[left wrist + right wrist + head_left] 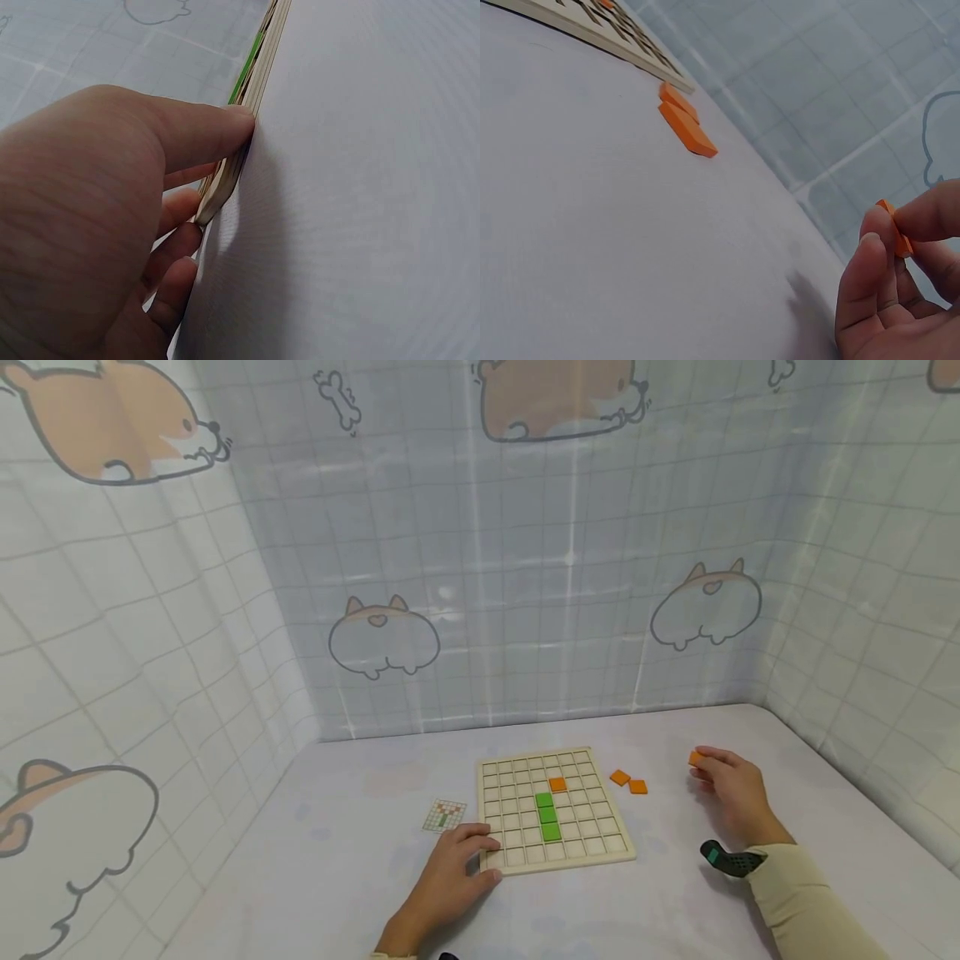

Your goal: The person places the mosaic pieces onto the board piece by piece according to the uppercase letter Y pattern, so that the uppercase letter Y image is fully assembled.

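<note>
My right hand (738, 789) pinches an orange square tile (902, 244) between thumb and fingertips, just above the table on the right. A pale wooden grid board (611, 849) lies flat in the middle. On it, three green tiles (547, 815) form a column, with one orange tile (558, 784) diagonally up to their right. My left hand (450, 877) holds the board's near left corner, thumb (214, 131) against the front edge and fingers at the left side. Between the board and my right hand lie two loose orange tiles (637, 787).
A small pattern card (445, 816) with a coloured grid lies left of the board, beyond my left hand. The white tabletop (337, 860) meets a curtain (525, 610) with cartoon animals at the back and both sides. A dark strap (731, 860) crosses my right wrist.
</note>
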`<state>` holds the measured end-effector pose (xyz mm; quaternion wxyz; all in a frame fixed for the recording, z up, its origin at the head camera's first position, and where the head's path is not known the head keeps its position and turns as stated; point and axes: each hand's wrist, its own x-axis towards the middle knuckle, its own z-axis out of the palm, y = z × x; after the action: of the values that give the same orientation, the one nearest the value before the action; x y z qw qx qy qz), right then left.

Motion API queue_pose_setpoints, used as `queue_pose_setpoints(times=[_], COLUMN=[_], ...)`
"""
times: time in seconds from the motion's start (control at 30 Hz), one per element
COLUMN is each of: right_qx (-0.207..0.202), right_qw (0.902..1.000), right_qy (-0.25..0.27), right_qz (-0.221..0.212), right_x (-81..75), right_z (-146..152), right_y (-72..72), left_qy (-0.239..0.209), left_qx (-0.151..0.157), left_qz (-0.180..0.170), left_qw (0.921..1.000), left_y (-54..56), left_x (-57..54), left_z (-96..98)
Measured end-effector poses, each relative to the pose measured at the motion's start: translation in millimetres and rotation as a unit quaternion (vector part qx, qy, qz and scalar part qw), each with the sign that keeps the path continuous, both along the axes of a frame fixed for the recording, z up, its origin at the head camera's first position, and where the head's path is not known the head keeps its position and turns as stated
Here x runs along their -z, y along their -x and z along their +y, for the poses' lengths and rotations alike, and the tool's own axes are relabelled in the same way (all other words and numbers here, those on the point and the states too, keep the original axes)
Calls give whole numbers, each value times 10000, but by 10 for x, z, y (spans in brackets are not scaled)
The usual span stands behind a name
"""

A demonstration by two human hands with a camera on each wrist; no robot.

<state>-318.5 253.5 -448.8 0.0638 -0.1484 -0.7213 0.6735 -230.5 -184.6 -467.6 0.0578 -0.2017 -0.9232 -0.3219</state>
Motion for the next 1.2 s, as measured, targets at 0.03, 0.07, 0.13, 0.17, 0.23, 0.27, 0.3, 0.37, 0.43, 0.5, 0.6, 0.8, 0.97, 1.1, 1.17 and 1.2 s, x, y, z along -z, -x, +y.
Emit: queue_pose_setpoints(times=[0.03,0.07,0.13,0.17,0.23,0.27,0.3,0.37,0.43,0.5,0.6,0.8,0.97,1.1,1.17,1.2], right_qx=[-50,-102,-219,-283,-424,-489,-564,-708,-837,-960,-1079,-1266,-1314,-1351,-1416,-1455], right_qw=[10000,9999,9997,9996,9990,9987,9981,9967,9949,9931,9920,9903,9887,9881,9875,9870], right_qy=[27,36,27,-6,-62,-122,-189,-360,-538,-641,-619,-523,-697,-699,-635,-620], right_qz=[24,49,77,88,109,122,132,164,167,203,233,240,195,218,264,286], right_x=[3,6,11,13,16,16,19,22,31,41,53,56,58,55,48,45], right_z=[-11,-25,-58,-77,-119,-142,-162,-205,-243,-281,-342,-466,-535,-599,-637,-653], right_y=[-1,-1,4,7,16,20,24,24,24,20,22,6,-27,-32,-31,-32], left_qy=[-2,-6,5,6,-1,-3,-3,-18,-7,15,27,-14,0,4,-7,-34], left_qx=[-3,-2,-11,-22,-30,-30,-32,-29,-22,-20,-19,6,59,88,79,86], left_qz=[-13,-18,-38,-48,-77,-87,-98,-100,-89,-75,-82,-45,-41,-59,-52,-49], left_qw=[10000,10000,10000,10000,10000,10000,9999,9999,10000,10000,10000,10000,10000,9999,10000,9999], left_y=[0,1,0,0,0,2,2,4,7,10,15,18,17,20,21,22], left_x=[-1,0,-3,-2,0,3,3,8,13,15,20,20,10,2,7,13], left_z=[1,1,2,2,1,1,1,1,1,1,-3,-4,7,0,-7,-8])
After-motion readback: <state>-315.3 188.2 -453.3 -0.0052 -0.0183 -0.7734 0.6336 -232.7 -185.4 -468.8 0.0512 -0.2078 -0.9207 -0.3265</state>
